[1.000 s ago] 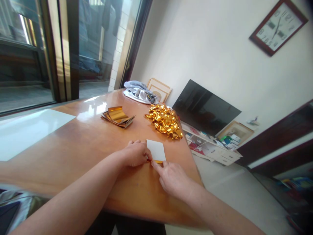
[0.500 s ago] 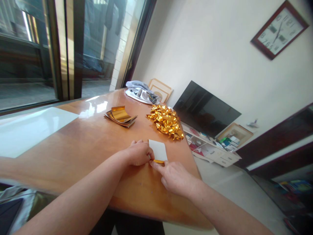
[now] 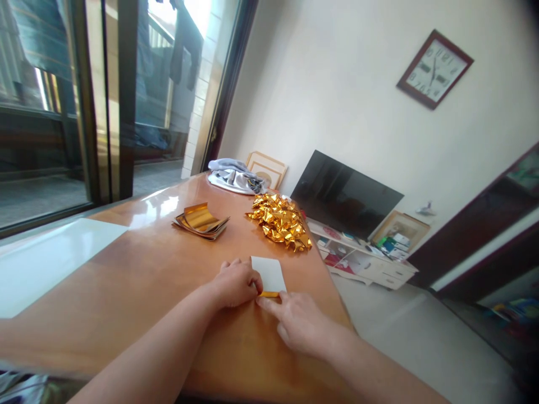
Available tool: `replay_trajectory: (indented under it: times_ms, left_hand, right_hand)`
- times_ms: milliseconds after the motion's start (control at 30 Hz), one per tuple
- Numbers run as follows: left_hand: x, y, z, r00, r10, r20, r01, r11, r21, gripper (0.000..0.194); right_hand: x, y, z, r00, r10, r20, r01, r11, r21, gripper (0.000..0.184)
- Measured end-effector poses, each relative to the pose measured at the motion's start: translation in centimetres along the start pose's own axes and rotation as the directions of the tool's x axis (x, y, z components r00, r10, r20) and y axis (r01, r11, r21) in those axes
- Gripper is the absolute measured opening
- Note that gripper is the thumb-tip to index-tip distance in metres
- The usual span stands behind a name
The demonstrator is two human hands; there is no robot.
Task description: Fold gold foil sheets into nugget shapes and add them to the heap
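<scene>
A small sheet of foil paper [image 3: 268,274] lies white side up on the table, with a narrow gold strip folded over along its near edge. My left hand [image 3: 238,281] has its fingers curled at the sheet's left side, the fingertips on the left end of the fold. At the fold's right end is my right hand [image 3: 297,317], its index finger reaching along the near edge and the other fingers bent. Beyond the hands sits a loose stack of gold foil sheets [image 3: 202,220]. Farther right is a heap of folded gold foil pieces [image 3: 282,220].
The glossy wooden table [image 3: 138,269] carries a white sheet [image 3: 54,258] at left and folded cloth [image 3: 236,177] at its far end. A television [image 3: 347,193] stands on a low white cabinet [image 3: 362,261] beyond. Glass doors [image 3: 113,101] border the left.
The camera view has tilted upward and turned slightly right, so the scene sits lower in the picture. Both hands stay at the folded edge with hardly any change.
</scene>
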State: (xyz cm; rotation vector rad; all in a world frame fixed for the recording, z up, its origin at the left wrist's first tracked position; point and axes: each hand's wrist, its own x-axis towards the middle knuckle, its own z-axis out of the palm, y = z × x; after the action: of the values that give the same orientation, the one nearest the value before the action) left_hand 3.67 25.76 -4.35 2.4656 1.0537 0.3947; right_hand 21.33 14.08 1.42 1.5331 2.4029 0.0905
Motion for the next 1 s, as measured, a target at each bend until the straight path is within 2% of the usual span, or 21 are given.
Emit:
replay_trajectory:
  times_ms: [200, 367, 633, 833, 1000]
  left_hand:
    - [0.1, -0.2, 0.0, 1.0, -0.001, 0.007, 0.001, 1.0, 0.026, 0.028]
    - [0.1, -0.2, -0.1, 1.0, -0.019, 0.011, 0.019, 1.0, 0.008, 0.024]
    - [-0.1, 0.3, -0.9, 0.998, -0.033, 0.061, 0.033, 0.999, -0.003, 0.024]
    - [0.1, -0.5, -0.4, 0.998, -0.012, 0.056, 0.013, 1.0, -0.016, 0.025]
    - [0.1, -0.6, -0.3, 0.999, -0.002, 0.043, 0.003, 1.0, -0.019, 0.024]
  right_hand:
    - [0.1, -0.3, 0.8, 0.99, 0.135, -0.041, -0.135, 0.991, 0.008, 0.052]
    - [-0.3, 0.2, 1.4, 0.984, 0.158, -0.084, -0.154, 0.986, 0.059, 0.048]
    - [-2.2, 2.5, 3.0, 0.961, 0.241, -0.139, -0.228, 0.968, 0.103, 0.045]
    - [-3.0, 3.9, 4.1, 0.947, 0.273, -0.172, -0.249, 0.957, 0.147, 0.042]
    - [-2.9, 5.0, 4.2, 0.941, 0.276, -0.197, -0.235, 0.95, 0.206, 0.031]
